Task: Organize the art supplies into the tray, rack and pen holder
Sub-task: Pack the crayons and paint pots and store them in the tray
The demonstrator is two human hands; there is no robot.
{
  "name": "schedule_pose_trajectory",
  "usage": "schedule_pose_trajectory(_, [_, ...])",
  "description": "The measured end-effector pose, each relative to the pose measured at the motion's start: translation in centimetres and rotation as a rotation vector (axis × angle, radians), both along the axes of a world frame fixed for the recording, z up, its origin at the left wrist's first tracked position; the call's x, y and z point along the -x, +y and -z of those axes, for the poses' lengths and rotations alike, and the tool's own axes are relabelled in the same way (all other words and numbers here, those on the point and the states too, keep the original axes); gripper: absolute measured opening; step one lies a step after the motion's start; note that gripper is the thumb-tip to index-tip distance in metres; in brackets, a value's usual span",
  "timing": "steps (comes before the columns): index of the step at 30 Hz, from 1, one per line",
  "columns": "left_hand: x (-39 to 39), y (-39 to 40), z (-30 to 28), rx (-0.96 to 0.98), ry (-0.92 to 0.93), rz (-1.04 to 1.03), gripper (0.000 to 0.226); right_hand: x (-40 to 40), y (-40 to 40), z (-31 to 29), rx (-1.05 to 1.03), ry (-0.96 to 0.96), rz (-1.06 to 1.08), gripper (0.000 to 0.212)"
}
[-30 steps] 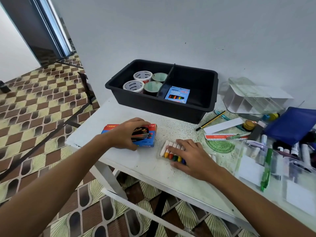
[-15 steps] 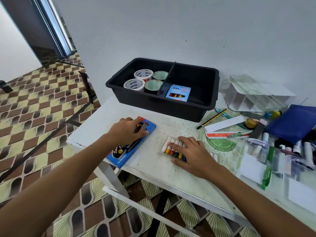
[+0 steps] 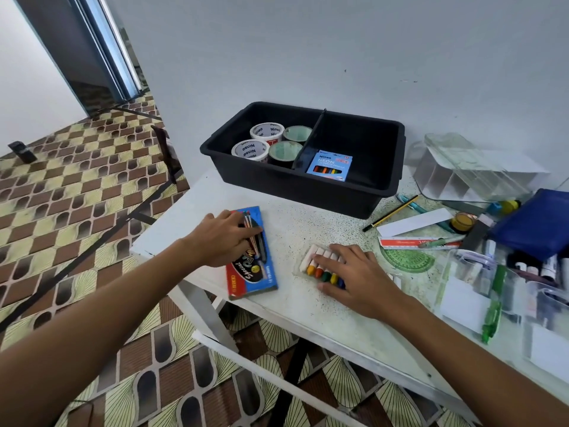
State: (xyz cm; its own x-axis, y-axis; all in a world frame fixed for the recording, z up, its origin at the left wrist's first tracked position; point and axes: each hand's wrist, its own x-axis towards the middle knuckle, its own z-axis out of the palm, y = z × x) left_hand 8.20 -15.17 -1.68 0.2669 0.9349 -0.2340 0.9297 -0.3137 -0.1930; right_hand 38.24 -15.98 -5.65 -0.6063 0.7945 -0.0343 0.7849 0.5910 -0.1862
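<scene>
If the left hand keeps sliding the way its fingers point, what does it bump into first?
Probably nothing soon. The left hand rests on the blue pencil box, fingers pointing right over bare table. The black tray sits farther back, likely off that line.

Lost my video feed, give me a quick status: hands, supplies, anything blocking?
Left hand flat on blue pencil box. Right hand resting on crayon pack. Both lie on table, outside black tray. Path to tray unobstructed.

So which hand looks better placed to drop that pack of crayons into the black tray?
Right, probably: the right hand already rests on the crayons; the left hand is busy on the blue box.
</scene>
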Motion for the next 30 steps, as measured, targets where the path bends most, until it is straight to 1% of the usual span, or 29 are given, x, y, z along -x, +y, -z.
schedule_pose_trajectory(3, [-0.7, 0.4, -0.7, -0.007, 0.039, -0.066, 0.05, 0.0, 0.0, -0.1, -0.005, 0.004, 0.0, 0.077])
schedule_pose_trajectory(5, [-0.9, 0.7, -1.3, 0.016, 0.026, -0.091, 0.056, 0.0, 0.0, -0.1, -0.014, 0.006, 0.006, 0.077])
schedule_pose_trajectory(6, [-1.0, 0.8, -1.6, 0.056, -0.016, -0.074, 0.064, 0.0, 0.1, -0.1, -0.019, 0.007, 0.012, 0.077])
schedule_pose_trajectory(8, [-1.3, 0.8, -1.9, 0.215, -0.109, 0.003, 0.088, -0.1, 0.2, -0.1, -0.029, 0.022, 0.031, 0.076])
schedule_pose_trajectory(10, [-1.7, 0.3, -1.7, 0.346, -0.095, 0.064, 0.106, -0.2, 0.3, -0.2, -0.039, 0.055, 0.051, 0.073])
schedule_pose_trajectory(11, [-1.8, 0.2, -1.3, 0.369, -0.07, 0.083, 0.109, -0.2, 0.4, -0.2, -0.042, 0.068, 0.055, 0.072])
schedule_pose_trajectory(13, [-2.0, 0.1, -0.5, 0.345, -0.077, 0.109, 0.105, -0.4, 0.4, -0.3, -0.036, 0.077, 0.044, 0.069])
schedule_pose_trajectory(16, [-1.9, 0.5, -0.2, 0.252, -0.19, 0.11, 0.095, -0.4, 0.2, -0.3, -0.024, 0.1, -0.007, 0.064])
schedule_pose_trajectory(19, [-1.9, 0.9, -0.3, 0.198, -0.31, 0.069, 0.093, -0.2, 0.1, -0.5, 0.01, 0.097, -0.06, 0.064])
schedule_pose_trajectory(22, [-2.0, 1.0, -0.3, 0.196, -0.396, 0.048, 0.093, 0.1, 0.1, -0.8, 0.033, 0.096, -0.101, 0.063])
schedule_pose_trajectory(27, [-2.6, 1.2, -0.4, 0.192, -0.401, 0.062, 0.094, 0.5, 0.1, -0.8, 0.051, 0.095, -0.154, 0.057])
schedule_pose_trajectory(30, [-2.9, 1.1, -0.4, 0.203, -0.386, 0.062, 0.094, 0.8, 0.2, -0.9, 0.052, 0.073, -0.177, 0.058])
